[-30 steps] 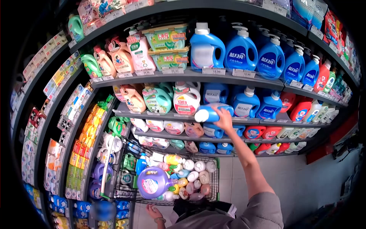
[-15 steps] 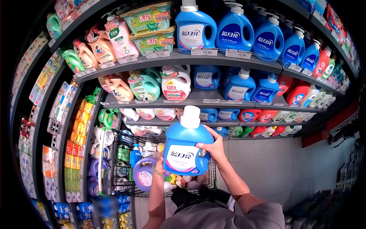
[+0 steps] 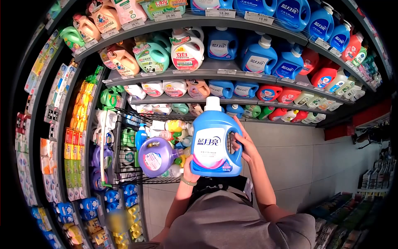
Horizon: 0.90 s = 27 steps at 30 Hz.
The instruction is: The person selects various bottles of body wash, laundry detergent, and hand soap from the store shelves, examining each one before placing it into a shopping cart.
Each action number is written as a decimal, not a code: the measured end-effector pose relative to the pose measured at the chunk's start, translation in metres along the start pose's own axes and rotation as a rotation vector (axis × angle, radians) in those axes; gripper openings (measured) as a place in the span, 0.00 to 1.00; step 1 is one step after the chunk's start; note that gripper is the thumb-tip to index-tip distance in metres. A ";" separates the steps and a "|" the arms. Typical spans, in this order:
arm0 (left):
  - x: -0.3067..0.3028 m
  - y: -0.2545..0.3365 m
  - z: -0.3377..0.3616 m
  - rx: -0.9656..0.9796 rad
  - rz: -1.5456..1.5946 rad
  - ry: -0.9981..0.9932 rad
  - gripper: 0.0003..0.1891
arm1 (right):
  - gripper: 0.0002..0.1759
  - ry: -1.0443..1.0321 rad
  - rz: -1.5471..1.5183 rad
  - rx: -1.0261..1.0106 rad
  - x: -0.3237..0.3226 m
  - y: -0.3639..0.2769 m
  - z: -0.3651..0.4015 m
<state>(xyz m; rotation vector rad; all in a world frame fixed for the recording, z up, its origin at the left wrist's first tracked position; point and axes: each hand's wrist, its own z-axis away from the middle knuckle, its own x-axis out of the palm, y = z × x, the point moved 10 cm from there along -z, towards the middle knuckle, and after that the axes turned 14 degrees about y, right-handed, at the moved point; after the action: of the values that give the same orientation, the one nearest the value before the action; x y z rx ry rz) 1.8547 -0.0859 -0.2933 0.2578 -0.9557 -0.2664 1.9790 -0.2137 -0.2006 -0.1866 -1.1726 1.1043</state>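
A blue laundry detergent bottle with a white cap and white label stands upright between my hands, in front of my body. My right hand is closed around its side handle, fingers passing through the opening. At the lower left corner, my left hand supports the bottle, its fingers partly hidden behind and under it. Just left of the bottle, a purple detergent bottle lies in a black wire shopping cart among several other bottles and packs.
Shelves of detergent bottles curve across the front, with price tags along their edges. More shelves of packets run down the left. Grey tiled floor lies to the right, with a goods rack at lower right.
The view has tipped downward, so the shelves sit higher. Between my hands, the blue bottle has turned more upright and shifted slightly right. More of the cart's contents show.
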 end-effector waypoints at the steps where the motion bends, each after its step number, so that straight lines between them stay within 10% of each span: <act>1: -0.003 -0.005 0.000 -0.019 -0.002 0.003 0.29 | 0.40 -0.002 0.001 0.007 -0.002 0.001 0.003; 17: 0.024 0.010 0.021 0.102 -0.207 0.091 0.29 | 0.16 0.281 0.397 -0.166 -0.059 0.018 -0.021; 19: 0.072 0.037 0.040 0.522 -0.732 -0.064 0.32 | 0.15 0.355 0.566 -0.421 -0.082 0.026 -0.045; 22: 0.110 0.034 0.070 0.906 -1.289 0.142 0.40 | 0.10 0.400 0.040 -0.009 -0.087 0.087 -0.074; 27: 0.181 0.007 0.119 1.078 -1.877 -0.070 0.40 | 0.10 0.275 -0.355 0.122 -0.075 0.126 -0.084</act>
<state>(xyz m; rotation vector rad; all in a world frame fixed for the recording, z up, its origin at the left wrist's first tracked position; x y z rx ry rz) 1.8558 -0.1519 -0.0869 2.1511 -0.5492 -1.4457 1.9752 -0.1749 -0.3652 -0.0305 -0.8500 0.8040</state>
